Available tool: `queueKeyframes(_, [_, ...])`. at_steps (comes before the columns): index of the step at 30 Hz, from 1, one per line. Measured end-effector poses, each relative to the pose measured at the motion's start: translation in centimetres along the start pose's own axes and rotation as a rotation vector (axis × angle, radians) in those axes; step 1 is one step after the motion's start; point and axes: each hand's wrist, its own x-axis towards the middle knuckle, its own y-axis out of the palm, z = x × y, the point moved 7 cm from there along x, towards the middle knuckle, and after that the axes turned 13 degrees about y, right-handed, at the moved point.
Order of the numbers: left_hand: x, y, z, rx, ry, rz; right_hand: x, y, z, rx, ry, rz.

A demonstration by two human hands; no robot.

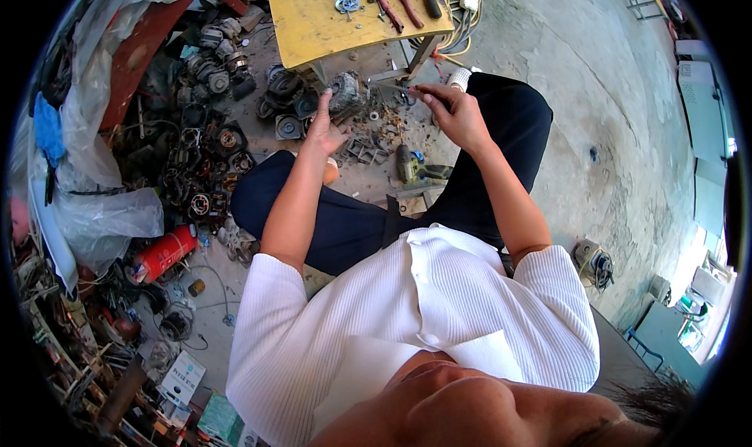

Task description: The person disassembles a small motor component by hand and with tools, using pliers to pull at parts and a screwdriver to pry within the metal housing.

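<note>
My left hand (322, 128) is against the near left side of a grey, ribbed metal motor housing (349, 94), thumb up along its side and fingers curled low beside it. My right hand (459, 118) is to the right of the housing, apart from it, thumb and forefinger pinched together. A small reddish tip shows at that pinch, too small to name. Between my knees lies a green and black cordless drill (419, 166) on the floor. Metal scraps and shavings (384, 130) are scattered under the housing.
Ahead stands a low yellow table (317, 20) with red-handled pliers (402, 2), a black-handled screwdriver (432, 2) and small round parts. Old motor parts (207, 141) are heaped at left, near a red cylinder (166, 253). Coiled cables (466, 28) lie beyond the table.
</note>
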Motion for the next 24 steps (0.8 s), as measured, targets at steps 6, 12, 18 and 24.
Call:
queueKeyframes(6, [0.6, -1.0, 0.0, -0.022, 0.044, -0.061, -0.3, 0.5, -0.6, -0.159, 0.005, 0.136])
queueKeyframes(12, [0.1, -0.5, 0.4, -0.086, 0.005, -0.152, -1.0, 1.0, 1.1, -0.142, 0.003, 0.055])
queueKeyframes(18, [-0.6, 0.1, 0.5, -0.166, -0.043, -0.144, -0.9, 0.3, 1.2, -0.202, 0.055, 0.016])
queueKeyframes(24, [-0.2, 0.4, 0.8, -0.244, -0.115, -0.079, -1.4, 1.6, -0.3, -0.226, -0.036, -0.002])
